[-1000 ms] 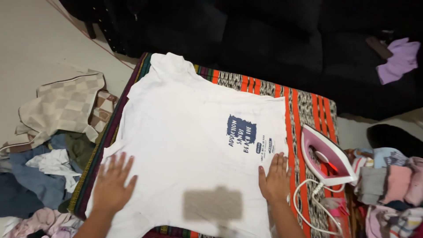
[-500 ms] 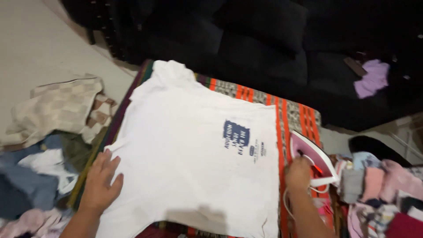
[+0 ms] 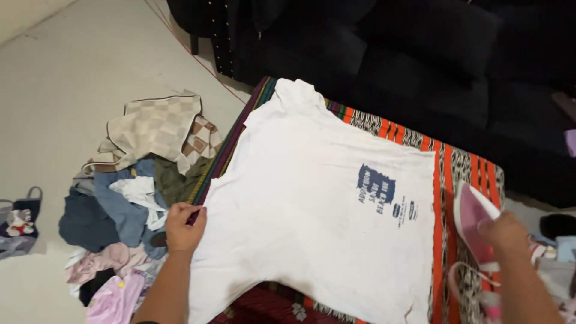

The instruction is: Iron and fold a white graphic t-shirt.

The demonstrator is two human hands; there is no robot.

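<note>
Left hand [image 3: 185, 227] pinches white shirt [image 3: 312, 198]; right hand [image 3: 505, 231] grips pink iron [image 3: 471, 219]

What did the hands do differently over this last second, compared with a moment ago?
The right hand left the white T-shirt and went right to grasp the pink iron. The left hand, earlier flat on the shirt, now pinches its left edge. The shirt stays spread on the striped cloth, with the clothes pile unmoved.

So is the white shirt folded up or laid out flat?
Laid out flat. The white T-shirt lies spread over the striped cloth, print showing, with the left hand pinching its edge.
</note>
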